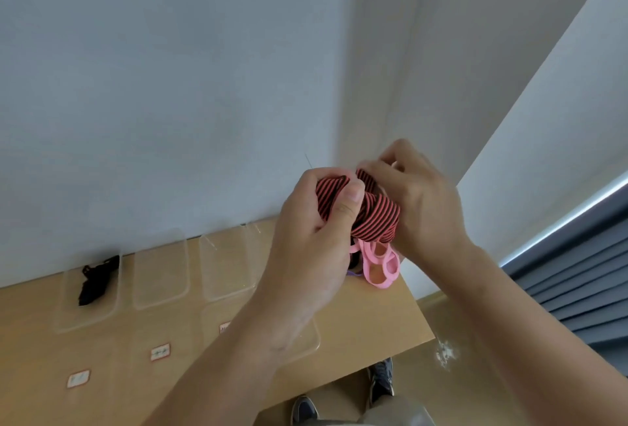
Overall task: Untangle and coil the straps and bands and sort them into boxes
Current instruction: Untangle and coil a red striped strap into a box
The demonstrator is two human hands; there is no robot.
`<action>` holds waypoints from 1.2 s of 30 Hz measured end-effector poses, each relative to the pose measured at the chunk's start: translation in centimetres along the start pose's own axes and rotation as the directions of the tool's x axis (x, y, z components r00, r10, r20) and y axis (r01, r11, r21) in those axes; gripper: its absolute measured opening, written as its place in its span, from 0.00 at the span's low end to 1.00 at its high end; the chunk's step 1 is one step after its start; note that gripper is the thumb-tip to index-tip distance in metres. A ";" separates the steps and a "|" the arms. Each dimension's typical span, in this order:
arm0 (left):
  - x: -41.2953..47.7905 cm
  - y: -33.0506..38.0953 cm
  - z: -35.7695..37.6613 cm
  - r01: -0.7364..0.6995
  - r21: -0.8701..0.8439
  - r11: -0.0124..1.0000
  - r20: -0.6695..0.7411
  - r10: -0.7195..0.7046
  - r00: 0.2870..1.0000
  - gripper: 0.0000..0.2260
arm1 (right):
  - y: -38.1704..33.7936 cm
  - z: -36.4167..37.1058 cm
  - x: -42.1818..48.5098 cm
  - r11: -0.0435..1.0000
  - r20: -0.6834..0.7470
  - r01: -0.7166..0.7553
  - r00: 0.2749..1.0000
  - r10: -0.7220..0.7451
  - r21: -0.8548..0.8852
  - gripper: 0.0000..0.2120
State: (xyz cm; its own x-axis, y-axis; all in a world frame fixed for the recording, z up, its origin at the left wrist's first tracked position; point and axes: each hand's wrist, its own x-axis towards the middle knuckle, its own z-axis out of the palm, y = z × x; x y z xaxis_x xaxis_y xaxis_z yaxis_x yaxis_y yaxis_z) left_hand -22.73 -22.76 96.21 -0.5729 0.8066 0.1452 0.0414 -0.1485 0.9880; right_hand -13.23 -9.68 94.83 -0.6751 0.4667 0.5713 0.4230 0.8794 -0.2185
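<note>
L hand [306, 245] + R hand [419, 208] grip striped band [379, 218].

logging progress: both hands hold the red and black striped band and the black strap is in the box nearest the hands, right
The head view shows the black strap in the leftmost clear box, farthest from the hands. Both the left hand and right hand do hold the striped band.
</note>
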 end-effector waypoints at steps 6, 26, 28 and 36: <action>1.2 0.3 -1.8 0.137 0.041 0.990 0.057 -0.139 0.989 0.09 | 0.3 -0.8 2.8 0.991 -0.426 0.024 0.901 -0.077 -0.128 0.17; 3.2 -1.2 -1.6 0.029 0.079 0.997 0.123 -0.038 0.992 0.02 | -2.1 2.0 -2.7 -0.670 0.881 -0.625 0.464 0.093 0.400 0.33; 3.4 -1.2 -1.5 -0.009 0.097 0.995 0.139 -0.005 0.990 0.03 | -2.0 2.0 -2.4 -0.658 0.887 -0.649 0.456 0.064 0.382 0.33; 3.4 -1.7 -1.6 0.025 -0.032 0.999 0.197 -0.018 0.980 0.03 | -2.9 1.3 -0.4 -0.710 0.872 -0.576 0.475 0.113 0.406 0.25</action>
State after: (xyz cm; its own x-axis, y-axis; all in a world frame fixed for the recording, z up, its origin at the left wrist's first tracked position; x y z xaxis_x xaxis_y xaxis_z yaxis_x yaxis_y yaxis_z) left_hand -26.09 -20.69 94.98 -0.4015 0.9059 0.1348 0.0008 -0.1469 0.9892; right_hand -15.01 -12.31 94.25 -0.8002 0.4037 -0.4435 -0.1567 -0.8546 -0.4951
